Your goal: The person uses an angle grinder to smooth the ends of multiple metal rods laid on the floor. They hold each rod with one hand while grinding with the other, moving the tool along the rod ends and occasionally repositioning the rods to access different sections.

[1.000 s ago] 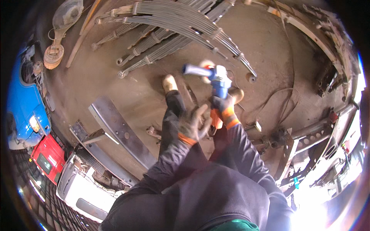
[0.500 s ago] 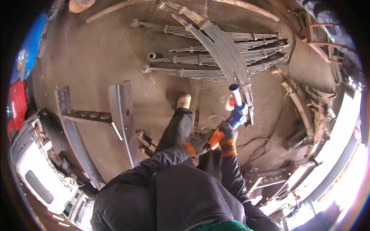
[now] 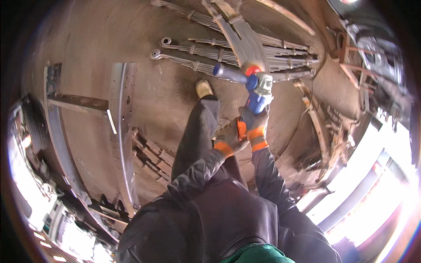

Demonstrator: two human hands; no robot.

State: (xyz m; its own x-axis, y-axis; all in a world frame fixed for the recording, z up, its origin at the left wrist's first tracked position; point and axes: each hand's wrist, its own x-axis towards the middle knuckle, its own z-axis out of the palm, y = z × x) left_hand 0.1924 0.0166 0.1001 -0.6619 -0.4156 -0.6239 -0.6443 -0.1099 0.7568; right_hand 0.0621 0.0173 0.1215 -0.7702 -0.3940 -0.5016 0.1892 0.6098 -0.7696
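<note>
My gloved right hand [image 3: 256,124] is wrapped round the body of a blue angle grinder [image 3: 255,103]. Close behind it, my gloved left hand [image 3: 231,135] grips the grinder's rear end, where orange shows. The grinder's blue side handle [image 3: 230,73] sticks out to the left, held by neither hand. Beyond its grey head, a red disc [image 3: 253,69] looks blurred. The disc lies in front of a wide leaf spring [image 3: 248,41] that rests across several other leaf springs [image 3: 199,49]. Whether disc and spring touch, I cannot tell.
To the left stands a steel frame with a long rail [image 3: 116,101] and a crossbar [image 3: 79,103]. Metal pieces [image 3: 151,158] lie beside my left leg. On the right are a curved spring [image 3: 319,129], a cable on the floor and a rusty frame [image 3: 351,72].
Both hands have carried the grinder away from my body, toward the middle of the leaf springs. It has turned, so its side handle now points left. The view has shifted too.
</note>
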